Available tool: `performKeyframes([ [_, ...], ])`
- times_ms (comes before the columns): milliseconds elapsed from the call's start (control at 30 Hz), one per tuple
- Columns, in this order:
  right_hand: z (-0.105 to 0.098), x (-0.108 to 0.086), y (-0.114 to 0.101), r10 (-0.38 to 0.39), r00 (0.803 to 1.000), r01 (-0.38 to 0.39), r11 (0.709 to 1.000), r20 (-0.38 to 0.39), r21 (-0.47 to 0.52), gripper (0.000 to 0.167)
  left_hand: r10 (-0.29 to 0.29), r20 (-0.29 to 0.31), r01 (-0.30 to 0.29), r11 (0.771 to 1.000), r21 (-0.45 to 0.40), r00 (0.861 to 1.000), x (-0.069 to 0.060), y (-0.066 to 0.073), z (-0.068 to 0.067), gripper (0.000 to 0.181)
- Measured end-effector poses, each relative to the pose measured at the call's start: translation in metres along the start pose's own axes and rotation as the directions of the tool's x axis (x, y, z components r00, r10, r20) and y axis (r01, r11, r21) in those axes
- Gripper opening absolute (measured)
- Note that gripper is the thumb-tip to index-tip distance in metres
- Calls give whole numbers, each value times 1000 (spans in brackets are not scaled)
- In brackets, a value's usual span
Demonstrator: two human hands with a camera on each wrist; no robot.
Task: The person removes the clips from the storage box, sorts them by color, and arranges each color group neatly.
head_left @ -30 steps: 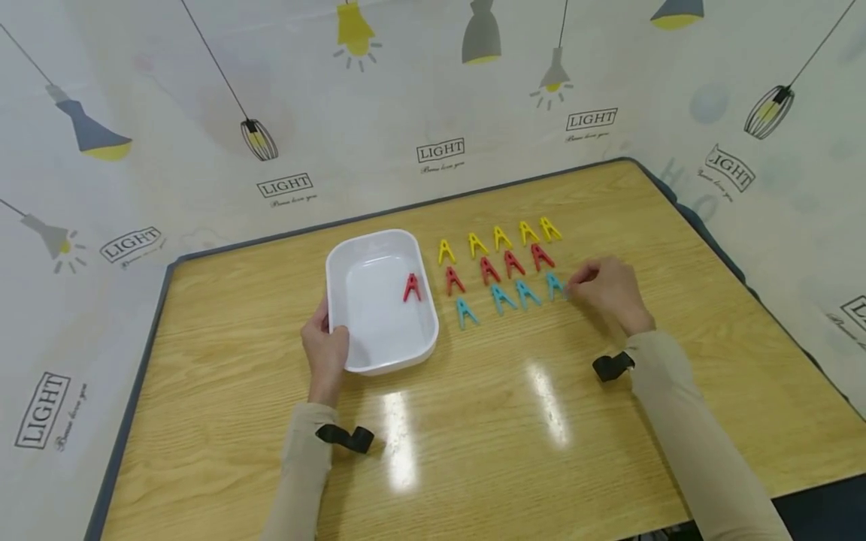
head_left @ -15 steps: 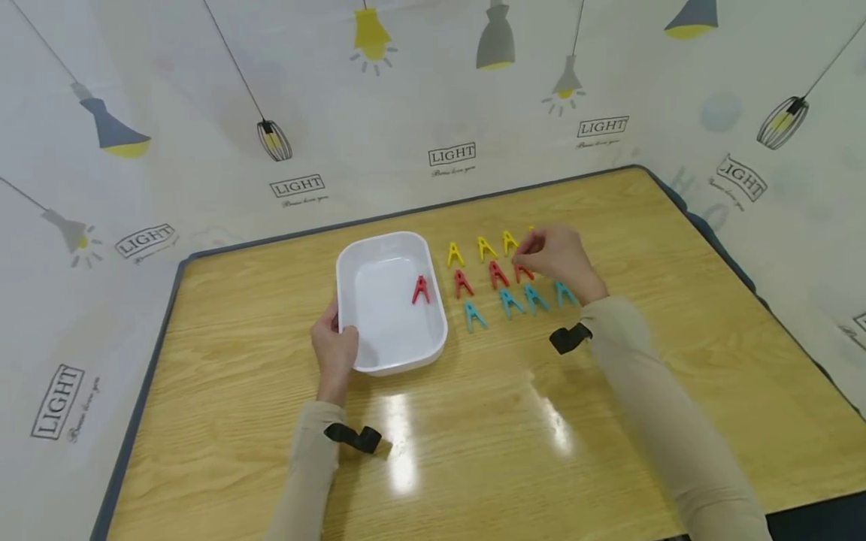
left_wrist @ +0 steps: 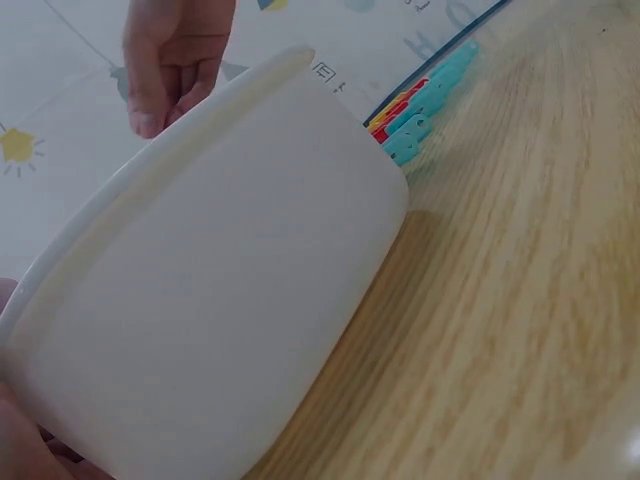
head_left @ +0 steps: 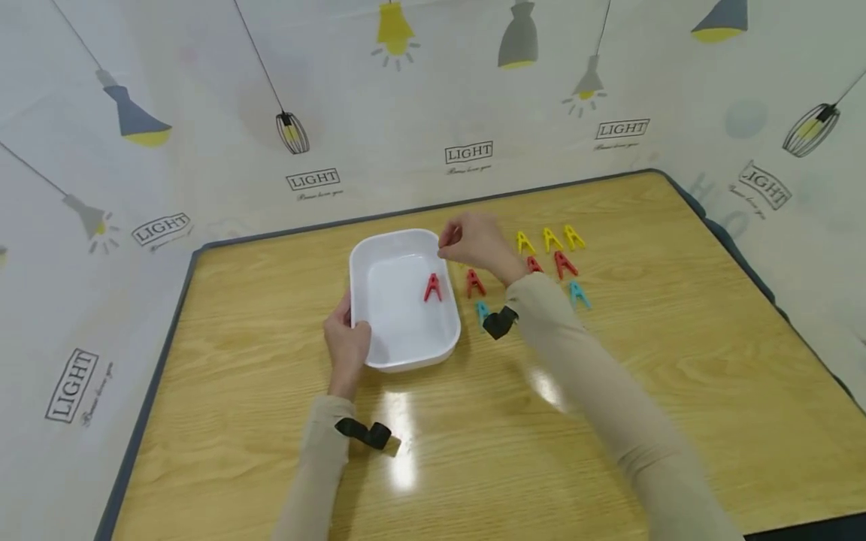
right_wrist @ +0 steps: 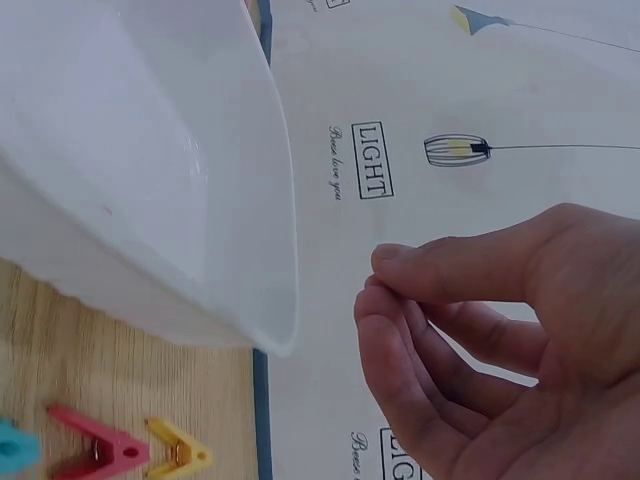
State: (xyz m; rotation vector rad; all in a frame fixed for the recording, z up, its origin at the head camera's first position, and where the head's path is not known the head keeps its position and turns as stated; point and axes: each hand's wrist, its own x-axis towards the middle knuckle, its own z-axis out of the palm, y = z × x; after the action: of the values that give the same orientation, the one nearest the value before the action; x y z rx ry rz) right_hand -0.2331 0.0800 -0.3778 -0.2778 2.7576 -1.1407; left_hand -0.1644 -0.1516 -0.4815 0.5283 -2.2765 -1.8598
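My left hand [head_left: 347,342] grips the left side of a white tray [head_left: 395,319], thumb over the rim. In the left wrist view the tray wall [left_wrist: 220,250] is tilted up from the table. One red clothespin [head_left: 433,285] lies inside, near the right wall. My right hand [head_left: 476,244] is over the tray's far right corner. In the right wrist view its thumb and curled fingers [right_wrist: 385,335] meet at the tips, with nothing visible between them. Right of the tray lie rows of yellow clothespins [head_left: 551,239], red clothespins [head_left: 563,264] and blue clothespins [head_left: 577,293], partly hidden by my right arm.
The wooden table [head_left: 237,391] has a dark edge and meets a wall covering [head_left: 379,135] printed with lamps at the back and sides. Black wrist straps with cameras sit on both sleeves.
My right hand has moved left from beside the rightmost blue clothespin, across the rows, to the tray. My left hand still holds the tray. The head view has shifted slightly.
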Motion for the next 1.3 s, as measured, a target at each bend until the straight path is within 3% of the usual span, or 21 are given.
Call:
performKeyframes([
  [233,30,24,-24,-32,997,31,999,66,21,7,12,-20,-11,999,30,1000,1,-1,-2,70],
  [567,72,45,-29,-4,993,1,1000,120,26,6,41,-33,-40,999,34,999,0,-2,5,68],
  [733,90,52,-25,-30,993,35,999,116,-42,3,54,-36,-52,998,44,998,-1,-1,2,70],
  [833,93,51,-24,-2,987,20,994,159,-111,5,49,-41,-48,998,31,998,-1,0,0,72],
  [933,89,47,-23,67,969,-7,969,238,-247,6,42,-34,-41,999,21,999,-1,1,1,73],
  [1067,89,42,-22,96,949,41,907,300,-419,13,39,-38,-38,999,28,998,0,2,0,69],
  [1167,94,41,-20,95,948,63,878,302,-475,17,31,-45,-30,999,37,998,0,2,-1,68],
  [1300,102,44,-17,111,951,47,871,289,-490,19,16,-41,-14,999,42,999,-2,1,-1,70],
])
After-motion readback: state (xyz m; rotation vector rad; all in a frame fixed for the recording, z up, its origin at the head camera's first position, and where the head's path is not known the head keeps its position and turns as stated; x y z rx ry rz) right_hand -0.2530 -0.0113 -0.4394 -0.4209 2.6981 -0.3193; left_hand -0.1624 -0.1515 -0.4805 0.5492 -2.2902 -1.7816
